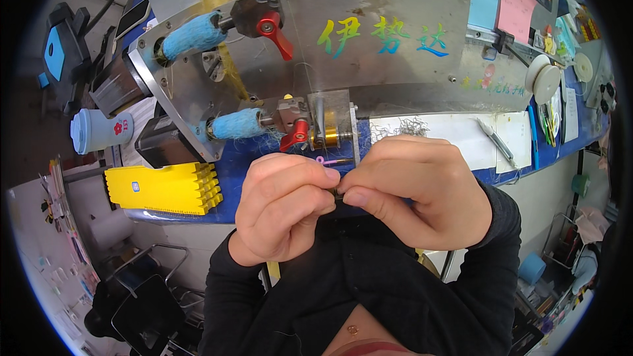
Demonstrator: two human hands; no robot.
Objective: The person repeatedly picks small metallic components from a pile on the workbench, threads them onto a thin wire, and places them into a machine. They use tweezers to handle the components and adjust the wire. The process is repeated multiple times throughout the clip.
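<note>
Close in front of my chest, both hands meet over one small, shiny piece (338,195); fingers cover most of it, so I cannot tell its kind. My left hand (282,202) pinches its left side between thumb and forefinger. From the other side, the thumb and forefinger of my right hand (420,188) hold it too. Just beyond the fingertips is a thin rod with a pink looped end (321,160). Above that, a gold-coloured spool (327,137) sits on a metal machine (395,15), beside a clamp with a red lever (295,136).
A second red lever (274,34) stands higher on the machine. Yellow toothed plastic pieces (158,187) and a lidded blue cup (101,131) are on the left. On the right, white paper (445,146) carries dark thread scraps (408,128) and a craft-knife-like tool (496,139).
</note>
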